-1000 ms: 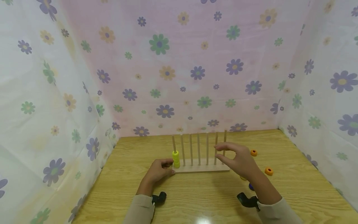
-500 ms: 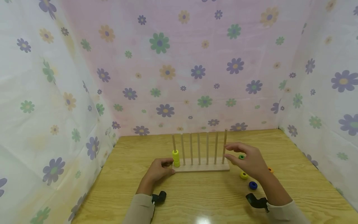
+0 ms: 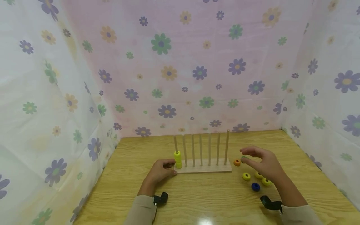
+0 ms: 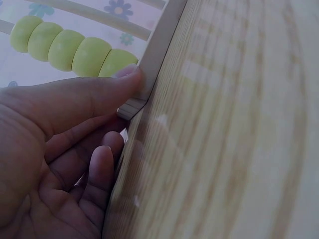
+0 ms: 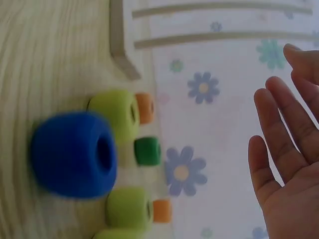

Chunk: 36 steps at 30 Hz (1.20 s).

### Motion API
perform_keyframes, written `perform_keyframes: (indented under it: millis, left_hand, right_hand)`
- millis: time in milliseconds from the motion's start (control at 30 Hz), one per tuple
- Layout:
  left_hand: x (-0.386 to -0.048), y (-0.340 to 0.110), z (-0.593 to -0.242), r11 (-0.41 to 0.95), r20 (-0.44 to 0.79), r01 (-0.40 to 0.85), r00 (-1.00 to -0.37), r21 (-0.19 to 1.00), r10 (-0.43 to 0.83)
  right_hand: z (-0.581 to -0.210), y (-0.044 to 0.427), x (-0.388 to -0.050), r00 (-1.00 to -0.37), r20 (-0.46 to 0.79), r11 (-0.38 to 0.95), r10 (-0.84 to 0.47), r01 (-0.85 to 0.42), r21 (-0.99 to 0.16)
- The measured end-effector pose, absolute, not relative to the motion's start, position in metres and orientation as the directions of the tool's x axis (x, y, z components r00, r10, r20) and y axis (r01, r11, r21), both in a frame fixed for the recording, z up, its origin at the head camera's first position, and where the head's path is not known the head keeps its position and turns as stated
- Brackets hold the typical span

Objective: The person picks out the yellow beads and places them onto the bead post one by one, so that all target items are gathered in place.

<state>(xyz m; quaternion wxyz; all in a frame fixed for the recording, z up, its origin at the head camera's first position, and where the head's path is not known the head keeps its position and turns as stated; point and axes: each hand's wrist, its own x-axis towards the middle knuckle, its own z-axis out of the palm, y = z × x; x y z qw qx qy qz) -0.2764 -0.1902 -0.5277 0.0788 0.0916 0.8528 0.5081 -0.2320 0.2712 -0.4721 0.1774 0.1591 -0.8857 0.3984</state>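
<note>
Left hand (image 3: 160, 171): thumb and fingers (image 4: 101, 169) pinching left end of the rack (image 3: 208, 169). Right hand (image 3: 265, 161): fingers spread, thumb and index apart, raised near the loose beads. Rack upright on the surface (image 3: 197, 197), 7 pegs (image 3: 209, 150); leftmost carries 5 yellow beads (image 3: 178, 159). Loose on surface, right of rack, 7 visible: 3 yellow (image 3: 246, 177), 2 orange (image 5: 162, 211), 1 green (image 5: 146, 151), 1 blue (image 3: 255, 188). 2 black wrist cameras (image 3: 161, 198), one per wrist. Floral cloth (image 3: 180, 56) on 3 sides.
</note>
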Motion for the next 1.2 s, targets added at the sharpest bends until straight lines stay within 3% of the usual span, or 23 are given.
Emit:
perform_keyframes:
  millis: [767,1200]
  left_hand:
    - [-0.275,-0.19,-0.523,0.475,-0.059,0.061,-0.971,0.878,0.232]
    - [-0.273,-0.19,-0.521,0.493,-0.049,0.083,-0.967,0.866,0.25]
  right_hand:
    - [-0.512,0.336,-0.229,-0.974,0.2,0.561,-0.104,-0.224,-0.797]
    - [-0.532,0.356,-0.232,-0.966,0.127,0.447,-0.225,-0.219,-0.867]
